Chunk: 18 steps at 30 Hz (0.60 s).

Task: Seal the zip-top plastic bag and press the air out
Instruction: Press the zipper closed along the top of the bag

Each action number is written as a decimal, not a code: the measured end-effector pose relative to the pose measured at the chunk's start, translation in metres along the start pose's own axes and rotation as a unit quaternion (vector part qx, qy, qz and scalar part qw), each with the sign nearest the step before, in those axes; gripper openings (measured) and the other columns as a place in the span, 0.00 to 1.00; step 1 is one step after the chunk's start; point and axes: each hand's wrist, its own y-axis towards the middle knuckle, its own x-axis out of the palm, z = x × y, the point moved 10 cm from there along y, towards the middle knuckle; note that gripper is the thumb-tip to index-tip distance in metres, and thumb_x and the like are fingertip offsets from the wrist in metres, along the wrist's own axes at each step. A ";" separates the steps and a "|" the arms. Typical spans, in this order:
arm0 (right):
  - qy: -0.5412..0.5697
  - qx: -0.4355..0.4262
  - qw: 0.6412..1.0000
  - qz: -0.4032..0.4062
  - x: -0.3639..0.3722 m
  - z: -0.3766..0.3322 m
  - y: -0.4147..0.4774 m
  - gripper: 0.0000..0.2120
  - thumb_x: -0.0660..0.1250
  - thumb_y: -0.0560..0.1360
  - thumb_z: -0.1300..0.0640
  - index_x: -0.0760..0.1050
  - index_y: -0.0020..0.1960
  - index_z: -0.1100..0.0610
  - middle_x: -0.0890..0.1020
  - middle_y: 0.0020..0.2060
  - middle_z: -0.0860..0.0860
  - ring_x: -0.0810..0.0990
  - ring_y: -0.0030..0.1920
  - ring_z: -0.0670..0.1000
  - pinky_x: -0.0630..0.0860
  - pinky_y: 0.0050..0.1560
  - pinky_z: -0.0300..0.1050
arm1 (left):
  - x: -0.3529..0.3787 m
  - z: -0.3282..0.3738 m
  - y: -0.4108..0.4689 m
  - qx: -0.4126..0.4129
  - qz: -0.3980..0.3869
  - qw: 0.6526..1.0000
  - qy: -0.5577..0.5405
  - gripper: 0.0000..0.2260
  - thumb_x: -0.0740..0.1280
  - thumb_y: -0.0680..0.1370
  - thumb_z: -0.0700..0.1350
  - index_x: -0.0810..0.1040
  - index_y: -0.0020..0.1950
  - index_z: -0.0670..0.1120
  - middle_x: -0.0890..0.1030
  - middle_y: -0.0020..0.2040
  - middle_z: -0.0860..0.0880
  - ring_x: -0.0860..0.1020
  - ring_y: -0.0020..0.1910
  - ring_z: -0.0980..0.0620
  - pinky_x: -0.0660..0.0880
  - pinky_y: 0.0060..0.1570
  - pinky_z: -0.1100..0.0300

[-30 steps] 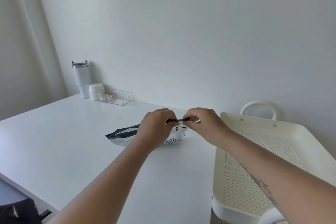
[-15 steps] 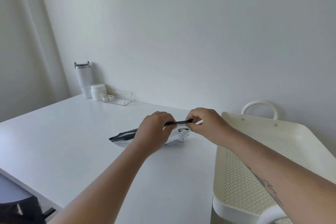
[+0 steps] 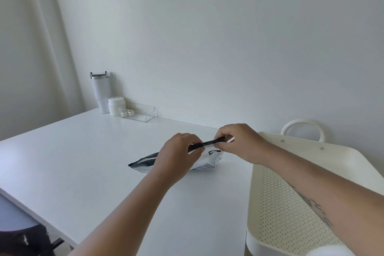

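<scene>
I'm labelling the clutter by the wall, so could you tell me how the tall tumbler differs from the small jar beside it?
The tumbler is much taller and narrows toward its base; the jar is short and squat. The tumbler has a metal band and a clear lid; the jar's lid is plain white. Both are white, upright, and stand side by side at the table edge by the wall.

Bare table (image 3: 83, 162) lies open leftward; the perforated tray (image 3: 291, 203) blocks the right side.

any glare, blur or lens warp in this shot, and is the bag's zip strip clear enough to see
Head view: soft even light, no glare, faint shadows; wide-angle bending tilts the wall and table; the bag's black zip strip is sharp between left hand and right hand.
</scene>
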 end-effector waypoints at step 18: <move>0.050 -0.006 0.999 0.004 0.010 0.010 -0.003 0.05 0.70 0.74 0.58 0.80 0.40 0.50 0.84 0.40 0.49 0.76 0.33 0.40 0.69 0.34 0.32 | 0.008 -0.010 -0.003 -0.065 -0.022 0.997 -0.039 0.03 0.69 0.76 0.46 0.83 0.45 0.51 0.82 0.38 0.55 0.77 0.39 0.56 0.75 0.40 0.56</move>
